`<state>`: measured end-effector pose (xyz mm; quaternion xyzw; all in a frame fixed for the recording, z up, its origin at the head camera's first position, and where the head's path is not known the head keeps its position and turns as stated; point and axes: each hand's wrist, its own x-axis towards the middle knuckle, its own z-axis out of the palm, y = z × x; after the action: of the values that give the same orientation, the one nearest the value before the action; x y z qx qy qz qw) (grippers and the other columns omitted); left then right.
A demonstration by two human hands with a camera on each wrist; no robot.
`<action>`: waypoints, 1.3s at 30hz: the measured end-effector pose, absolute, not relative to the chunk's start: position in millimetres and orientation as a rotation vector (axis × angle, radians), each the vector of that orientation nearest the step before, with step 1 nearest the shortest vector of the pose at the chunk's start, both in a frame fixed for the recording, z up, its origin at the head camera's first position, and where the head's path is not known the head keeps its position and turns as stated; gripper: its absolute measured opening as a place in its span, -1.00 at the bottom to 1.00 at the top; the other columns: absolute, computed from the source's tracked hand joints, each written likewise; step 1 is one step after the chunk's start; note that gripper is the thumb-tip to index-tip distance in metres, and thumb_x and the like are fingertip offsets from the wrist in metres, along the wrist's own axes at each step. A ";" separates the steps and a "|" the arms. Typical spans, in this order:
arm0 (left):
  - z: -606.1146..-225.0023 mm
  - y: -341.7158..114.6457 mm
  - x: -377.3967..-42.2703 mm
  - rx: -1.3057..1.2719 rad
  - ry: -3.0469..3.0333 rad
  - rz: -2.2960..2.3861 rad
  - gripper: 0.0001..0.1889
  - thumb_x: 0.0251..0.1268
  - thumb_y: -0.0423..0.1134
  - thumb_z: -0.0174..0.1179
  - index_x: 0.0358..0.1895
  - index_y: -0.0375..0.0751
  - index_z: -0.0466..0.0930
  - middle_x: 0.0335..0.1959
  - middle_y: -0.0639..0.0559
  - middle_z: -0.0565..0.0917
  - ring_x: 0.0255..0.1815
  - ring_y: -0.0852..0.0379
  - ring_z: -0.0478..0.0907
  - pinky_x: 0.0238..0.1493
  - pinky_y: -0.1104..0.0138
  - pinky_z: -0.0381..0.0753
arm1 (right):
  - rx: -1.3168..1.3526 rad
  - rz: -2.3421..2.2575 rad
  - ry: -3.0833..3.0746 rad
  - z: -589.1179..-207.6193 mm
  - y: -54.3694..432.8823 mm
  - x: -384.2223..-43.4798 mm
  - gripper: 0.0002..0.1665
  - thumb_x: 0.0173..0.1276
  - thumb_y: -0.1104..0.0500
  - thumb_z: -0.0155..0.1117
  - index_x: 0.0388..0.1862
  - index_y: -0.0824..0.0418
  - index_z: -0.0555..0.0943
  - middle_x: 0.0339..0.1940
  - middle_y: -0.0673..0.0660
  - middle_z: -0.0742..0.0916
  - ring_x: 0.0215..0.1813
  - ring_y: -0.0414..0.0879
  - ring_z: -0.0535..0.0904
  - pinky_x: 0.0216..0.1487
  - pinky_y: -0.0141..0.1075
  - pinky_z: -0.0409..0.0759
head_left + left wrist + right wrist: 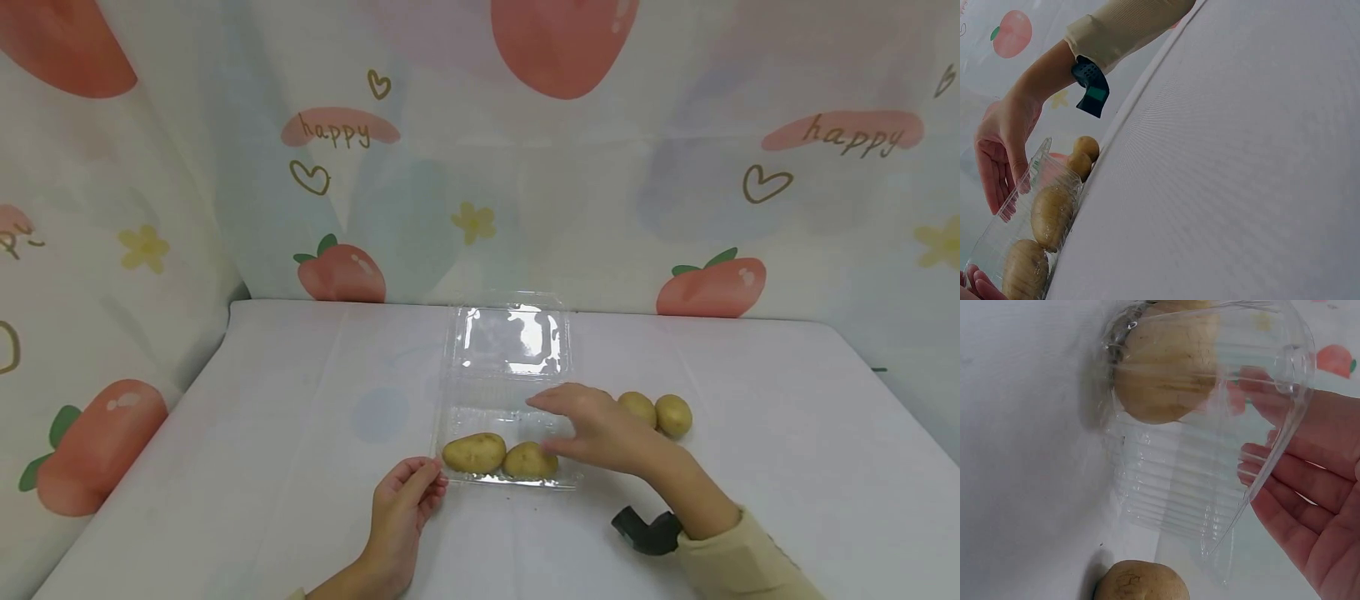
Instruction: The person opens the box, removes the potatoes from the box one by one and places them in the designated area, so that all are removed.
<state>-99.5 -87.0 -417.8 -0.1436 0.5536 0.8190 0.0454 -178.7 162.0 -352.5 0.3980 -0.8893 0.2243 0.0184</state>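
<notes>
A clear plastic clamshell box [480, 417] lies with its lid [513, 342] folded back away from me. Two potatoes sit side by side along its front, a longer left potato [475, 453] and a rounder right potato [531, 461]. My left hand [408, 508] pinches the box's left rim near the front corner; its fingertips [982, 284] show at the lower edge of the left wrist view. Over the box's right side hovers my right hand [607, 429], fingers extended and thumb apart, holding nothing. In the right wrist view its fingers [1297, 469] are beside the clear wall.
Right of the box, more potatoes [673, 416] rest on the white tabletop [300, 433], partly behind my right hand. A black wrist mount [647, 532] hangs at the right sleeve. A fruit-printed curtain [480, 167] stands behind the table and at the left.
</notes>
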 end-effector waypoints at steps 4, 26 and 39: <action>-417.4 -86.7 -99.5 -0.433 1.689 2.506 -0.85 0.27 -0.27 0.11 -0.24 -0.31 0.45 -0.43 0.02 0.53 -0.40 0.21 0.47 -0.32 0.45 0.50 | 1.229 0.666 -2.771 -351.5 157.6 -178.2 -0.43 0.09 0.12 0.41 0.08 0.30 0.53 0.03 0.13 0.63 0.11 0.04 0.48 0.05 -0.07 0.45; -417.7 -87.1 -99.6 -0.437 1.685 2.502 -0.85 0.26 -0.26 0.12 -0.24 -0.29 0.45 -0.43 0.02 0.54 -0.40 0.21 0.47 -0.30 0.44 0.51 | 1.317 0.757 -2.756 -364.2 128.9 -175.5 -0.46 0.10 0.11 0.39 0.04 0.34 0.55 -0.02 0.16 0.63 0.06 0.02 0.50 0.07 -0.14 0.44; -418.2 -87.4 -100.0 -0.432 1.692 2.500 -0.84 0.27 -0.26 0.11 -0.24 -0.31 0.45 -0.43 0.02 0.53 -0.40 0.21 0.48 -0.30 0.44 0.51 | 1.303 0.788 -2.805 -371.1 114.0 -173.5 -0.42 0.11 0.01 0.39 0.05 0.32 0.55 0.01 0.13 0.63 0.08 -0.02 0.50 0.08 -0.17 0.43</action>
<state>-100.0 -87.4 -418.2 -0.1417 0.5543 0.8189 0.0461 -173.5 114.0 -371.1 0.4081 -0.8786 0.2467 -0.0251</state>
